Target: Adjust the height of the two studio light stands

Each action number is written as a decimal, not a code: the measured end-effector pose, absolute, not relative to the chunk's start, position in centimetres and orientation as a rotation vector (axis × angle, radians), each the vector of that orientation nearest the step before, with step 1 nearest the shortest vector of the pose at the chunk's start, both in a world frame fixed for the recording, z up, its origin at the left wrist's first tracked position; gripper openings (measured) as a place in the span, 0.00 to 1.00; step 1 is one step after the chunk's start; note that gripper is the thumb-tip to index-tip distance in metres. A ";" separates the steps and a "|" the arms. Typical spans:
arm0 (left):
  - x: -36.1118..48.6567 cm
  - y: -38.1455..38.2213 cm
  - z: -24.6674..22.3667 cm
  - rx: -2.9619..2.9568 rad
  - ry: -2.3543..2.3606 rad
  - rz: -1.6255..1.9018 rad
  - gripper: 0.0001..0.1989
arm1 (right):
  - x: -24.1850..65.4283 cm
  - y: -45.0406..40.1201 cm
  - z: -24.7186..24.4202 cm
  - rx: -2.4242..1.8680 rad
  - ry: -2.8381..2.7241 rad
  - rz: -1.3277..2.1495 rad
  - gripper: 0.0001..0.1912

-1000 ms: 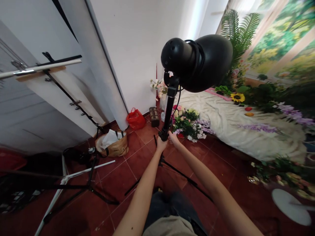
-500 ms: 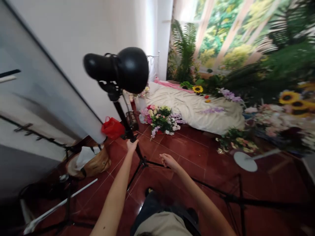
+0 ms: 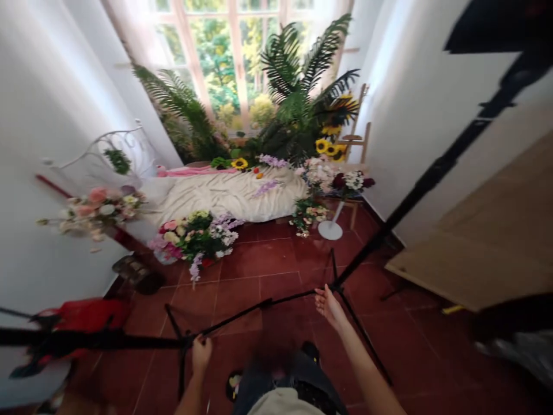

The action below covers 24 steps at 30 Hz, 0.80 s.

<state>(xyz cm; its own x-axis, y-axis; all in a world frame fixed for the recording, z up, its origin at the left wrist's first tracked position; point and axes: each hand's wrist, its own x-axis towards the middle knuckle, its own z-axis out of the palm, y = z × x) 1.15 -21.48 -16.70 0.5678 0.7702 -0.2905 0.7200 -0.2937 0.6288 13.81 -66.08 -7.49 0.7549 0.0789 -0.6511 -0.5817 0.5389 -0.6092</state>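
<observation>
My left hand is closed at the lower part of a black light stand, where its legs branch out. That stand's pole runs off to the left edge, and its lamp is not in view. My right hand, fingers apart and palm partly showing, is by the leg joint of a second black light stand. Whether it touches the joint I cannot tell. This stand leans up to the right, with a dark lamp head cut off at the corner. Between my hands, legs of the two stands meet or overlap.
Ahead lies a low bed with a cream cloth. Flower bunches stand before it, palm leaves behind. A white round base is on the red tile floor. A red bag sits left, a brown board right.
The view has turned right, bringing the second stand in. My left hand has gone from high on the first stand's pole to its leg joint. My right hand has opened beside the second stand.
</observation>
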 end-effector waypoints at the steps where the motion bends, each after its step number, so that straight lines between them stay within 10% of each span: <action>1: 3.0 -24.9 -17.4 2.065 1.085 0.022 0.10 | 14.1 -68.6 -7.4 -0.901 0.645 0.389 0.18; 11: 22.7 -56.7 -12.5 1.796 -0.035 -0.351 0.13 | 20.6 -87.4 -2.7 -0.550 0.323 0.182 0.10; 24: 35.2 -83.4 3.1 1.378 -0.399 0.111 0.27 | 27.1 -95.3 -0.2 -0.200 0.179 0.429 0.09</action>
